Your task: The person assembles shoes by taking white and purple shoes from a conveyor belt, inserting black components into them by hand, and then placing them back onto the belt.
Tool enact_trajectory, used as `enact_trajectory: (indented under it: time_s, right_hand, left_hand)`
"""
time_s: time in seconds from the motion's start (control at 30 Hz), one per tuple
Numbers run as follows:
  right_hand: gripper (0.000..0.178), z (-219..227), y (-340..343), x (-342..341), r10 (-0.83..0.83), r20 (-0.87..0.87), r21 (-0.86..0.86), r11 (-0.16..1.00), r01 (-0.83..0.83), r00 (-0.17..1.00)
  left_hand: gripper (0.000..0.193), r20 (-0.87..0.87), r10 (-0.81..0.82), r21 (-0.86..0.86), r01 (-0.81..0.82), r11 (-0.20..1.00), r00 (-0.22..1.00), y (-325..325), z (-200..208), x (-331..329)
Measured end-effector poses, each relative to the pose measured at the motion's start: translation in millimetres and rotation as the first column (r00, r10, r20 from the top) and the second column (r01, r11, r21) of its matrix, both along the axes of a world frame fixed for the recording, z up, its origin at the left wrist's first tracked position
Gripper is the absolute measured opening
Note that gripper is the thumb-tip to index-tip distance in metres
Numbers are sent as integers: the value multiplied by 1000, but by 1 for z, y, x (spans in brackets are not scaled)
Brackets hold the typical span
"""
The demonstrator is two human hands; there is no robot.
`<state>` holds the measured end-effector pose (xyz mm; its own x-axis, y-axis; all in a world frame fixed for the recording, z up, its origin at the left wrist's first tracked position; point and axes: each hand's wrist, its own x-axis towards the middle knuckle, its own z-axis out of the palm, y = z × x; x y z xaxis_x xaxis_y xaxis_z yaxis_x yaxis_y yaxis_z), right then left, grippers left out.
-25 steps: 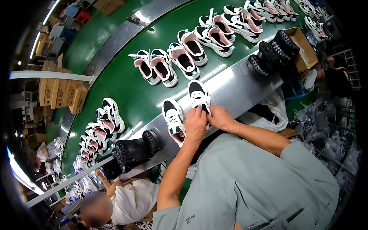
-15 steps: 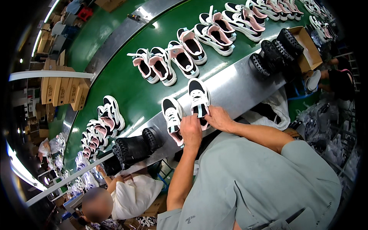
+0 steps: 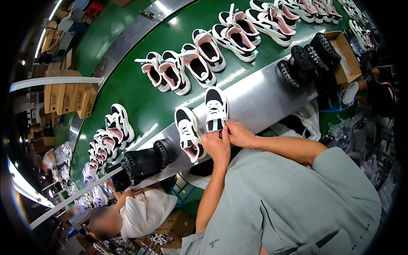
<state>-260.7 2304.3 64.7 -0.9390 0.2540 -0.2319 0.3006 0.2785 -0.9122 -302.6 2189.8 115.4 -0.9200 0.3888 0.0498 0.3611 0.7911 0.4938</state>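
Observation:
A black, white and pink sneaker lies on the steel ledge at the belt's edge, toe pointing away from me. At its near end, my left hand is closed over the opening, fingers curled. Beside it my right hand pinches the shoe's tongue or collar; the two hands nearly touch, and they hide the heel. Just left of this shoe stands a matching sneaker, apart from both hands, with its pink lining showing.
Beyond runs a green conveyor belt carrying several similar sneakers. Black ridged shoe forms sit left on the steel ledge, and more sit right near an open cardboard box. A co-worker in white is at lower left.
My left hand has shifted right, from between the two sneakers to close beside my right hand. Shoes, ledge and belt all appear slightly farther left in the picture.

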Motion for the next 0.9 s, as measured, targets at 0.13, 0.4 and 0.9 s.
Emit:
enact_trajectory:
  time_s: [0.13, 0.4, 0.9]
  right_hand:
    - [27, 3, 24, 2, 39, 52, -193, 981, -28, 998]
    - [25, 83, 51, -81, 68, 290, -577, 808, 117, 955]
    - [18, 63, 71, -72, 286, 424, -648, 758, 67, 860]
  left_hand:
    - [30, 127, 77, 98, -90, 991, 989, -9, -10, -6]
    - [36, 347, 129, 220, -215, 951, 929, -8, 4, -7]
    - [37, 419, 150, 241, -269, 932, 896, -8, -10, -9]
